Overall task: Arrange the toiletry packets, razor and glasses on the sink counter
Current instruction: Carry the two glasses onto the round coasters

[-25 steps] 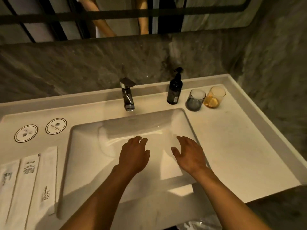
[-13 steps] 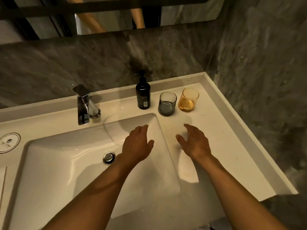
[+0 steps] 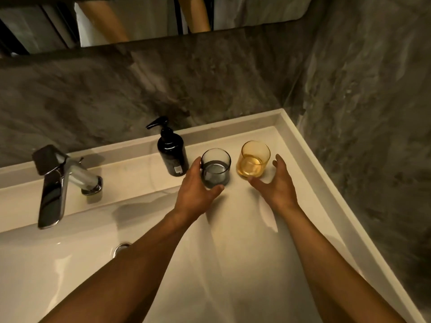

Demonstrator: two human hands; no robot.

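Two tumblers stand side by side at the back right of the white sink counter [image 3: 310,183]. My left hand [image 3: 198,190] curls around the grey glass [image 3: 215,167], thumb at its near base and fingers on its left side. The amber glass [image 3: 254,162] stands just right of it. My right hand [image 3: 277,185] is spread open around the amber glass, thumb below it and fingers to its right, with a small gap showing. The toiletry packets and razor are out of view.
A black pump bottle [image 3: 172,152] stands just left of the grey glass. The chrome faucet [image 3: 63,180] is at the left, above the basin [image 3: 70,264] and its drain [image 3: 121,248]. Dark marble walls close in behind and to the right.
The view swung right, away from the packets. Both hands reached forward from over the basin to the glasses; the left hand closed around the grey one.
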